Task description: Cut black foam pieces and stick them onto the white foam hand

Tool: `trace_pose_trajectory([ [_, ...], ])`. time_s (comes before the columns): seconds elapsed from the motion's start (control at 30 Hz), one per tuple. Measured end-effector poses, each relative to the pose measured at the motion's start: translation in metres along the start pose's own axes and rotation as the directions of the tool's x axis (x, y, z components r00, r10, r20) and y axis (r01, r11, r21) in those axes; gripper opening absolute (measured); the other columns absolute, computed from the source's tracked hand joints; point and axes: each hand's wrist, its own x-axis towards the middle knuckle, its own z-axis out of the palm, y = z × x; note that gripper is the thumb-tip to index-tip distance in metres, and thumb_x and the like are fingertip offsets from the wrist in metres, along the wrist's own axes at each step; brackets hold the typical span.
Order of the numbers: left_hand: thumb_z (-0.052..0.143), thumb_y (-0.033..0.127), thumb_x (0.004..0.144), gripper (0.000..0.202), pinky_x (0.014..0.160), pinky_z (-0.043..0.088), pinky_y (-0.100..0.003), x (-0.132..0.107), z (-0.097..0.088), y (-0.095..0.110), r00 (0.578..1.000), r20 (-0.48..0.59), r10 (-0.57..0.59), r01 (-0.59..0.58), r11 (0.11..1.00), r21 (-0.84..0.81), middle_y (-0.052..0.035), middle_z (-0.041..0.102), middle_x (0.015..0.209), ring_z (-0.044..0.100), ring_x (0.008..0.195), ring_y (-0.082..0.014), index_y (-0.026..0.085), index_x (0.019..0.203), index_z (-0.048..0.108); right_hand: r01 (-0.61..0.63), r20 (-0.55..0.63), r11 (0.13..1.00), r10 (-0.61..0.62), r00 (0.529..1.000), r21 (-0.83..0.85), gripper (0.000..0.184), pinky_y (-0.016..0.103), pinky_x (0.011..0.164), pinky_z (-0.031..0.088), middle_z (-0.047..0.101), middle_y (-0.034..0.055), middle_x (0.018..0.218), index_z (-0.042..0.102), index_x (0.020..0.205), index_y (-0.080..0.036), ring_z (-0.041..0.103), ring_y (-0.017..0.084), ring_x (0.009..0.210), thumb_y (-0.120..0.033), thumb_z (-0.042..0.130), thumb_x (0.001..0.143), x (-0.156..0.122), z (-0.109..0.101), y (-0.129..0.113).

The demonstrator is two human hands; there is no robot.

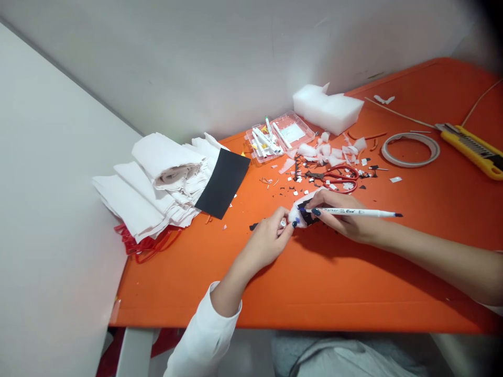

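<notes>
In my right hand (338, 212) is a white marker (353, 212), pinched near its blue-marked tip. The tip meets a small white foam piece (297, 215) that has black paper (310, 212) on it. Blue ink marks show on the foam. My left hand (273, 233) is closed round the foam's left edge, steadying it on the orange table. A small white cylinder, perhaps the marker's cap (282, 223), shows between the left fingers. Just behind my right hand lie red-handled scissors (340, 175) among foam and paper scraps.
Behind are an open clear box (293, 131) with markers, and a white foam block (330, 110). A tape roll (411, 150) and yellow utility knife (471, 149) lie right. Folded white sheets (157, 183) and black card (223, 183) lie left. Walls stand behind and at left.
</notes>
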Motion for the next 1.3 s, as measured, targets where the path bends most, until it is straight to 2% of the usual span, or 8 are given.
trace_pose_trajectory([
  [0.1, 0.038, 0.032, 0.093, 0.016, 0.058, 0.031, -0.022, 0.0005, 0.0000, -0.0011, 1.000, 0.023, -0.004, 0.004, 1.000, -0.004, 0.0037, 0.054, 0.071, 0.047, 0.060, -0.0118, 0.021, 0.096, 0.049, -0.006, 0.014, 1.000, 0.006, 1.000, 0.011, 0.010, 0.028, 0.066, 0.046, 0.066, 0.0039, 0.085, 0.054, 0.090, -0.023, 0.060, 0.018, 0.072, -0.017, 0.047, 0.089, -0.0001, -0.0011, -0.0009],
  [0.43, 0.039, 0.033, 0.093, 0.014, 0.058, 0.030, -0.022, 0.0001, -0.0004, 0.0017, 1.000, 0.002, -0.015, 0.015, 1.000, -0.004, 0.0046, 0.049, 0.071, 0.042, 0.058, -0.0103, 0.021, 0.093, 0.047, 0.029, -0.009, 0.999, -0.029, 1.000, 0.020, 0.009, 0.028, 0.066, 0.045, 0.065, 0.0048, 0.086, 0.053, 0.092, -0.021, 0.059, 0.017, 0.073, -0.016, 0.046, 0.090, 0.0005, -0.0004, -0.0011],
  [0.6, 0.039, 0.033, 0.093, 0.014, 0.057, 0.028, -0.022, 0.0001, -0.0002, 0.0017, 1.000, 0.009, -0.014, 0.014, 1.000, 0.003, 0.0054, 0.046, 0.066, 0.040, 0.056, -0.0105, 0.021, 0.091, 0.047, -0.013, 0.022, 0.997, 0.011, 1.000, 0.080, 0.009, 0.028, 0.066, 0.046, 0.065, 0.0052, 0.086, 0.054, 0.091, -0.021, 0.059, 0.017, 0.073, -0.020, 0.045, 0.091, 0.0000, -0.0009, -0.0003],
  [0.87, 0.039, 0.032, 0.092, 0.013, 0.058, 0.031, -0.022, -0.0006, 0.0001, 0.0024, 1.000, -0.001, -0.005, 0.005, 1.000, -0.006, 0.0047, 0.049, 0.069, 0.043, 0.058, -0.0107, 0.021, 0.092, 0.048, 0.011, -0.014, 0.998, -0.010, 1.000, 0.067, 0.008, 0.028, 0.066, 0.045, 0.065, 0.0040, 0.085, 0.054, 0.091, -0.022, 0.059, 0.017, 0.073, -0.019, 0.047, 0.091, -0.0002, -0.0010, -0.0010],
  [1.03, 0.039, 0.033, 0.093, 0.015, 0.060, 0.032, -0.022, -0.0002, -0.0020, 0.0031, 1.000, 0.007, -0.009, 0.009, 1.000, -0.009, 0.0043, 0.049, 0.068, 0.045, 0.059, -0.0115, 0.021, 0.093, 0.048, 0.022, 0.004, 0.997, -0.023, 1.000, 0.070, 0.009, 0.027, 0.063, 0.044, 0.064, 0.0035, 0.080, 0.054, 0.085, -0.021, 0.057, 0.016, 0.068, -0.016, 0.048, 0.089, 0.0007, -0.0008, -0.0024],
  [1.3, 0.037, 0.035, 0.094, 0.017, 0.062, 0.033, -0.024, 0.0000, -0.0002, -0.0005, 1.000, 0.006, -0.001, 0.001, 1.000, 0.011, 0.0025, 0.055, 0.075, 0.049, 0.063, -0.0127, 0.021, 0.094, 0.048, 0.067, -0.004, 0.998, -0.067, 0.998, 0.009, 0.011, 0.027, 0.064, 0.044, 0.063, 0.0038, 0.081, 0.052, 0.087, -0.021, 0.057, 0.016, 0.071, -0.012, 0.046, 0.087, 0.0012, -0.0007, -0.0022],
])
